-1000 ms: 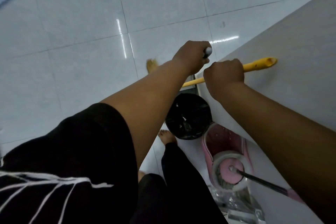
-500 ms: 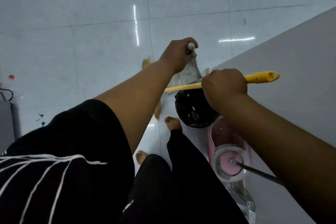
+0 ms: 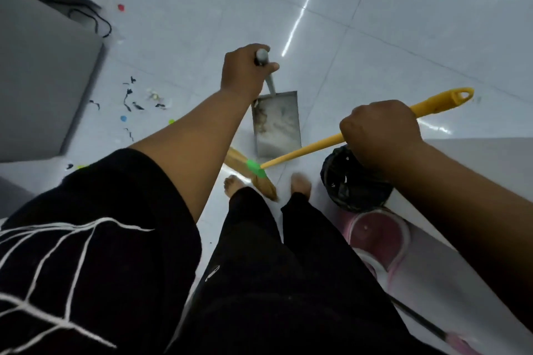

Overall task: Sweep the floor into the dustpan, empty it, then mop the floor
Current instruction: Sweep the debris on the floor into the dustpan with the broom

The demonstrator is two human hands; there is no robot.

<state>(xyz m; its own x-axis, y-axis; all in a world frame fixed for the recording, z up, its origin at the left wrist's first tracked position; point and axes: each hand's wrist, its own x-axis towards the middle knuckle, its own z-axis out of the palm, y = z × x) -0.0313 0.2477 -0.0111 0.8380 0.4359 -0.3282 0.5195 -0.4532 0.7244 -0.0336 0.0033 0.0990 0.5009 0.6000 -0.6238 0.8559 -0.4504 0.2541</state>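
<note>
Head camera looks down at a shiny white tile floor (image 3: 403, 37). The left hand (image 3: 245, 72) has its fingers wrapped tight round the grey handle of a metal dustpan (image 3: 277, 124). The dustpan hangs down in front of the person's bare feet (image 3: 301, 184), and it has brown dirt marks inside. Whether it touches the floor cannot be told.

The right hand (image 3: 380, 130) is closed in a fist round the yellow stick of the broom (image 3: 302, 150). The stick slants down and left, across the bottom edge of the dustpan. The broom's straw head, with a green band, is down by the feet.

Just right of the feet stands a round bin (image 3: 354, 187) with a black bag in it, partly hidden under the right arm. Next to it, closer to the camera, is a pink mop bucket (image 3: 380, 236).

Off to the left, well apart from the dustpan, small bits of rubbish (image 3: 129, 98) lie on the floor: black scraps and little coloured dots. They sit beside a big grey cabinet (image 3: 37, 81). A black cable (image 3: 101, 23) curls on the floor near its far corner.
</note>
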